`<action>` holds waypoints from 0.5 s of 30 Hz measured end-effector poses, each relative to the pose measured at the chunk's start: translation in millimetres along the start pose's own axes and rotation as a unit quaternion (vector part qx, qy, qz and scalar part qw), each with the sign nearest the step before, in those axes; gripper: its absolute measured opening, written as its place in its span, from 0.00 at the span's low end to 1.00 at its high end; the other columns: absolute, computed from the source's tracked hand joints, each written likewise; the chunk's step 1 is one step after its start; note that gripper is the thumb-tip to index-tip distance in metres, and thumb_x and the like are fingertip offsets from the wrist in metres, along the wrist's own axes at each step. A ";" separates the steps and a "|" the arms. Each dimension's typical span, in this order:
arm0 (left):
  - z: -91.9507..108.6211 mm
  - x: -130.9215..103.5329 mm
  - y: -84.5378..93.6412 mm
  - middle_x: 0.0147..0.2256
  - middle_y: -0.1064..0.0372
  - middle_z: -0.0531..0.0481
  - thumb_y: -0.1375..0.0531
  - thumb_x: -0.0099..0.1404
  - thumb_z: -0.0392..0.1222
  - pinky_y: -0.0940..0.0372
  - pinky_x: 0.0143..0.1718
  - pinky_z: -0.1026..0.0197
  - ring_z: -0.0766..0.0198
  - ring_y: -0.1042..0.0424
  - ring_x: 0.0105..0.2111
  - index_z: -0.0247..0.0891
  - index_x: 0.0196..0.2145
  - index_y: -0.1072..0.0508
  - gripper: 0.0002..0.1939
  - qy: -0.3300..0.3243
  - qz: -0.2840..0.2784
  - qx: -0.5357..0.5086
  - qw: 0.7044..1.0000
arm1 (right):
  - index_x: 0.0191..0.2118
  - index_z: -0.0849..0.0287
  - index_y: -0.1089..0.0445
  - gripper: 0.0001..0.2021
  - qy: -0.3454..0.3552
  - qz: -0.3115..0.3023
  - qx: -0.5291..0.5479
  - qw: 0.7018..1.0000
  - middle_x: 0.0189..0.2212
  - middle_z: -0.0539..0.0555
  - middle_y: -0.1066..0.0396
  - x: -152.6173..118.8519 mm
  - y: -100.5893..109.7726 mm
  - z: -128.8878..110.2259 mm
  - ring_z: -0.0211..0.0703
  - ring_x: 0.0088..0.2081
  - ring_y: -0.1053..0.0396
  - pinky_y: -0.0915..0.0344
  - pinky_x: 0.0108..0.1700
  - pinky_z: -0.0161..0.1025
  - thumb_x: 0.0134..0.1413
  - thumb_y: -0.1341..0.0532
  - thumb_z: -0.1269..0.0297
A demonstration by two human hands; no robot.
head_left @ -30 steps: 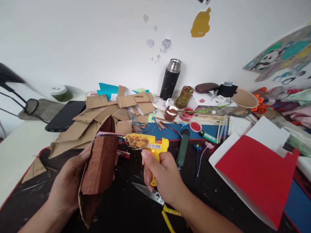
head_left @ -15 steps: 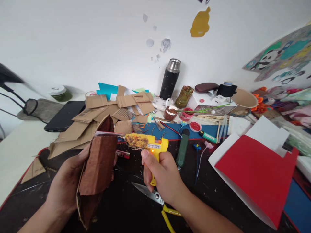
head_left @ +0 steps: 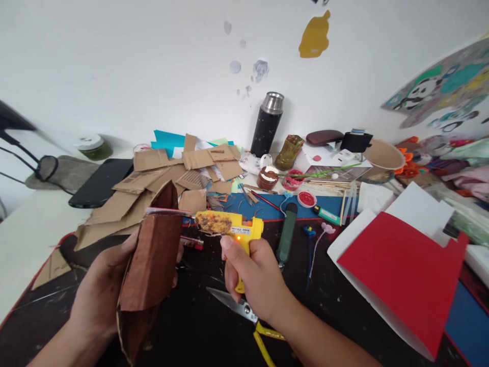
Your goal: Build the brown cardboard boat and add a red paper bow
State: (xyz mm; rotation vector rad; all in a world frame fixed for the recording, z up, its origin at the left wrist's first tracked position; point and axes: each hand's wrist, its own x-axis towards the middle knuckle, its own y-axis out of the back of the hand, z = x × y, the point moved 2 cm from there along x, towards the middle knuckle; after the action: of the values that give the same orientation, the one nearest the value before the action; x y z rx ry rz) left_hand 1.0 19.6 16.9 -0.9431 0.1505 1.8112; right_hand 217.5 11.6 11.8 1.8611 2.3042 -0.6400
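My left hand (head_left: 101, 290) is closed around a folded brown-painted cardboard piece (head_left: 153, 260), held upright with its fingertips showing at the far side. A thin strip, pinkish along its edge, lies across the top of that piece. In my right hand (head_left: 254, 270) is a yellow hot glue gun (head_left: 225, 223), its barrel stained brown and a small orange light lit. The gun's nozzle points left at the end of the strip; I cannot tell if they touch. Scissors with yellow handles (head_left: 244, 309) lie below my right hand, blades apart.
Cut cardboard pieces (head_left: 126, 196) are heaped at the left. A black thermos (head_left: 267, 125) stands by the wall, near paint jars (head_left: 268, 178). A green box cutter (head_left: 287, 232) lies right of the glue gun. Red card (head_left: 401, 275) covers the right side.
The brown cardboard piece has shifted and tilted very slightly to the left in my left hand. The glue gun has moved a touch left with it. Both grips are the same.
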 end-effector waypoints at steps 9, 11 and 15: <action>-3.3 3.8 9.6 0.45 0.11 0.37 0.28 0.51 0.51 0.18 0.24 0.53 0.44 0.14 0.29 0.39 0.51 0.15 0.30 -0.001 0.002 0.012 1.000 | 0.28 0.54 0.34 0.36 -0.005 -0.002 -0.008 1.000 0.12 0.43 0.40 -1.2 -0.8 -0.3 0.32 0.13 0.44 0.50 0.18 0.32 0.57 0.37 0.21; -3.1 1.6 9.1 0.45 0.12 0.38 0.27 0.52 0.51 0.18 0.25 0.53 0.43 0.14 0.30 0.39 0.51 0.15 0.29 -0.007 -0.003 0.012 1.000 | 0.27 0.54 0.34 0.36 -0.005 -0.001 -0.009 1.000 0.12 0.44 0.40 -1.3 -0.9 -1.2 0.32 0.13 0.44 0.50 0.18 0.32 0.57 0.37 0.21; -3.8 0.4 8.7 0.43 0.11 0.37 0.28 0.53 0.51 0.18 0.24 0.52 0.43 0.14 0.31 0.38 0.51 0.15 0.29 -0.002 0.008 0.008 1.000 | 0.28 0.54 0.34 0.36 -0.007 0.003 0.001 1.000 0.11 0.43 0.40 -0.3 -1.3 -1.8 0.33 0.13 0.44 0.51 0.18 0.32 0.55 0.36 0.20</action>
State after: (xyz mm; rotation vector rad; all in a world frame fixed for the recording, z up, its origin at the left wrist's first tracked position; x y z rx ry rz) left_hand -4.3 14.0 11.4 -0.9292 0.1688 1.8243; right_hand 216.7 11.8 13.9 1.8570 2.2895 -0.6545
